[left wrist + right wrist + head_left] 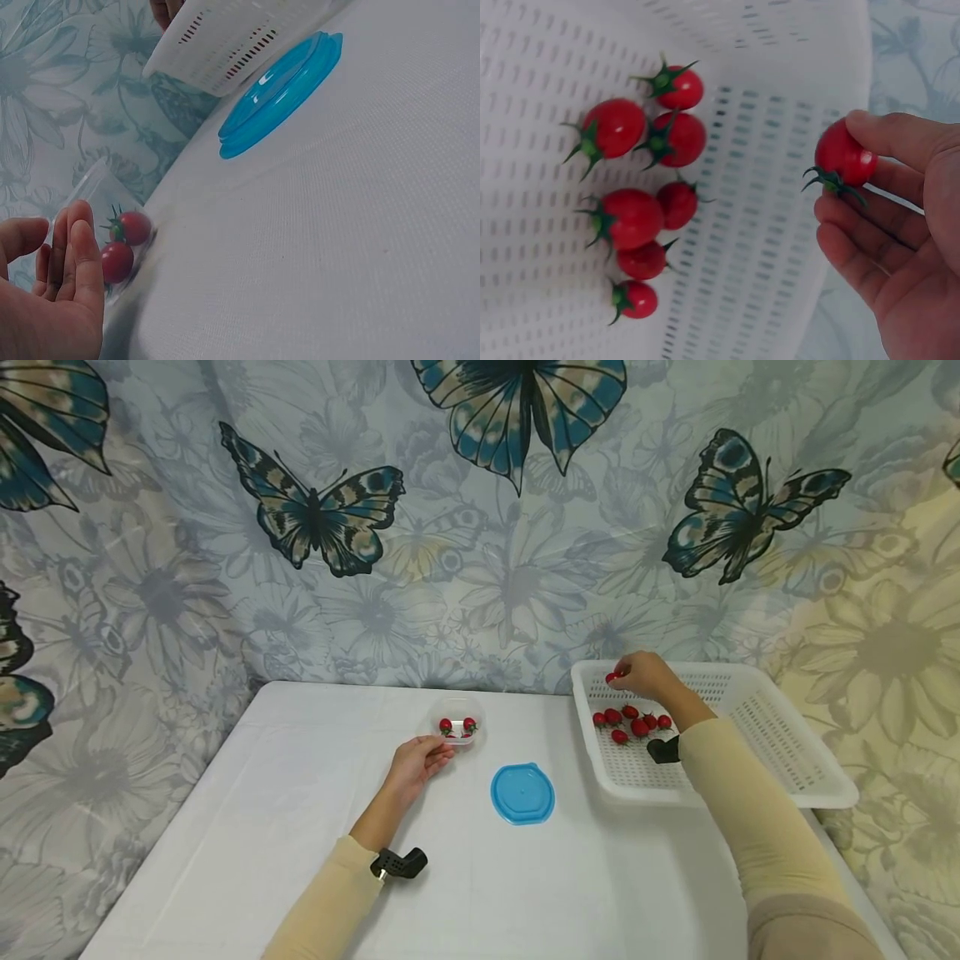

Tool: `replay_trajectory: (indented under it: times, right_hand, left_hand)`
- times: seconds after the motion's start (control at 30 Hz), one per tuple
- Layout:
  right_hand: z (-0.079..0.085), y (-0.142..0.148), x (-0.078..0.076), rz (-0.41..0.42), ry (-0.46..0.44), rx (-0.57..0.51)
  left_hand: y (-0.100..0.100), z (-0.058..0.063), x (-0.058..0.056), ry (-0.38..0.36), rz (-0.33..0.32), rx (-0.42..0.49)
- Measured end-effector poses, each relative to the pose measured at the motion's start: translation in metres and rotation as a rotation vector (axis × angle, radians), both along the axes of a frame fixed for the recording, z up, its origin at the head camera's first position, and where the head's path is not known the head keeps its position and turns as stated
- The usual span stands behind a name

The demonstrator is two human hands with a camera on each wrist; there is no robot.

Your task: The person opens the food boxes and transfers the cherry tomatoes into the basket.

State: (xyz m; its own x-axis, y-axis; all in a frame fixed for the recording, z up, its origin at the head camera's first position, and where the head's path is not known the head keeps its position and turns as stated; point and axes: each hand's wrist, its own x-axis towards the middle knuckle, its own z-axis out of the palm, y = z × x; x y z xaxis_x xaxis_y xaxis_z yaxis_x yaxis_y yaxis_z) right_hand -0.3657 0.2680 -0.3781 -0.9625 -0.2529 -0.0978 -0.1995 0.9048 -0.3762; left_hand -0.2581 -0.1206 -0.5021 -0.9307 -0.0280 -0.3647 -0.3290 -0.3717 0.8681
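My right hand (922,217) pinches a cherry tomato (845,154) between thumb and fingers, its green stem end pointing downward in the right wrist view. This hand is over the far left part of a white perforated basket (795,795). Below it, several cherry tomatoes (632,219) with green calyxes lie in a loose group on the basket floor. My left hand (415,768) is at the front left of a small clear plastic container (476,707), fingertips right at its rim. Its fingers (88,262) are fairly straight, thumb apart. Inside the container, red cherry tomatoes (118,262) show.
A round blue lid (522,794) lies on the white-covered table (300,777) between the container and the basket. The basket stands at the table's right side. Behind the table hangs a cloth with butterflies (313,514) and flowers.
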Motion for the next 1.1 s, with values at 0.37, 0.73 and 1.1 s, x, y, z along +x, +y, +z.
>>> replay_trajectory:
  times: [0.37,0.73,1.1]
  right_hand:
    - [-0.019,0.027,0.005,-0.004,-0.060,0.109]
    - [-0.026,0.056,0.014,0.003,-0.159,0.141]
    - [-0.036,0.061,0.016,-0.024,-0.214,0.200]
  left_hand:
    - [0.001,0.000,0.000,-0.001,0.001,-0.002]
    - [0.000,-0.001,-0.001,-0.008,0.001,0.003]
    - [0.000,0.000,0.000,-0.004,-0.002,0.011]
